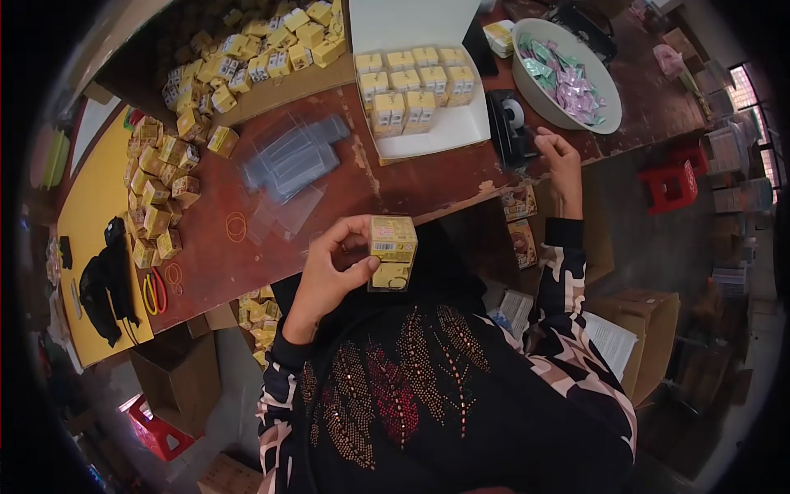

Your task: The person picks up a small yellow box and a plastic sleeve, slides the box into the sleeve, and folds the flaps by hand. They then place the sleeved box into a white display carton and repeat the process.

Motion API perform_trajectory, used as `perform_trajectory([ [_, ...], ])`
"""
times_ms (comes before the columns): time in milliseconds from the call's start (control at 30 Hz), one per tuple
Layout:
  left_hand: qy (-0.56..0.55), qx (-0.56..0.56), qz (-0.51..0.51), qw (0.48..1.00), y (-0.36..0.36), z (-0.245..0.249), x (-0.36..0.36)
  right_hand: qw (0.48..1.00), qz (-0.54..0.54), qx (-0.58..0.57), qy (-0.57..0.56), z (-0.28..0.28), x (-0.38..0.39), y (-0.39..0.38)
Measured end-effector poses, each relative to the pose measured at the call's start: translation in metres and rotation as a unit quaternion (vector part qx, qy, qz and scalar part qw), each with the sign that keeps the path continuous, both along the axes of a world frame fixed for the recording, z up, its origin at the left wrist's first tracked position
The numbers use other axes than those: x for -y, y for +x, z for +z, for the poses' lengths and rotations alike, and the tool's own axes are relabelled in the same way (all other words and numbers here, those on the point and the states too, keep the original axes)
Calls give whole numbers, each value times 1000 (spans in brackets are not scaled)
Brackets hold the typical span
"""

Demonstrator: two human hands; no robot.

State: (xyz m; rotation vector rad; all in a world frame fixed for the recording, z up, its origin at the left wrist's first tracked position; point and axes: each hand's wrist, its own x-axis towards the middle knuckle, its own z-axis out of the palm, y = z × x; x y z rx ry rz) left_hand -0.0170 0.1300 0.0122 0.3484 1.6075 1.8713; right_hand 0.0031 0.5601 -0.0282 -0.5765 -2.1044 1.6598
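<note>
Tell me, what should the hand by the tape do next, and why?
Probably the right hand should pull a strip from the tape dispenser, since its fingers lie right beside it. The left hand holds a yellow pack up off the table, seemingly ready for tape.

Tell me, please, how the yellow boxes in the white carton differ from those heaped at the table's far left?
The carton boxes stand upright in tidy rows; the heaped boxes lie jumbled at all angles. The carton boxes sit inside the white carton; the heaped boxes lie loose on cardboard. Both look like the small yellow box in the left hand.
</note>
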Motion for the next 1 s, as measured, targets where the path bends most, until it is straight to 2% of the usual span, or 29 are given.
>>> perform_trajectory([
  [33, 0, 1, -1, 1000, 0, -1, 0, 998, -31, -38, -48, 4, 4, 4],
  [67, 11, 1, 0, 1000, 0, -1, 0, 998, -33, -37, -48, -1, 2, 9],
  [133, 24, -1, -2, 1000, -1, 0, -2, 999, -20, 2, 34, -15, -4, 18],
  [167, 31, 1, 4, 1000, 0, 1, -3, 999, -20, 2, 36, -23, -4, 23],
  [267, 53, 5, 23, 998, 2, -1, -2, 999, -33, 27, -19, -42, 10, 28],
  [333, 67, 5, 30, 997, 2, -4, -3, 995, -65, -24, -69, -50, 15, 26],
  [467, 103, -9, 50, 993, 2, 1, -7, 996, -49, -46, -64, -51, 14, 27],
  [533, 111, -16, 72, 991, 6, 10, -7, 993, -82, -18, 78, -47, 15, 32],
  [567, 107, -36, 88, 990, 7, 16, -8, 978, -96, -44, 178, -42, 15, 34],
  [667, 90, -72, 144, 983, 11, 18, -12, 981, -66, -91, 159, 12, 56, 37],
  [700, 29, -177, 169, 969, 10, 15, -12, 982, -65, -89, 155, 29, 76, 38],
  [733, -30, -280, 189, 941, 9, 13, -13, 993, 4, -106, 45, 45, 102, 36],
  [767, -30, -280, 187, 941, 9, 12, -15, 988, 73, -121, -64, 56, 127, 35],
  [833, -51, -385, 235, 891, 8, 13, -19, 962, 186, -156, -128, 67, 169, 37],
  [900, -61, -407, 245, 878, 9, 14, -18, 940, 245, -120, -206, 88, 207, 38],
  [1000, -88, -449, 253, 853, 11, 16, -14, 923, 280, -100, -244, 74, 227, 33],
])
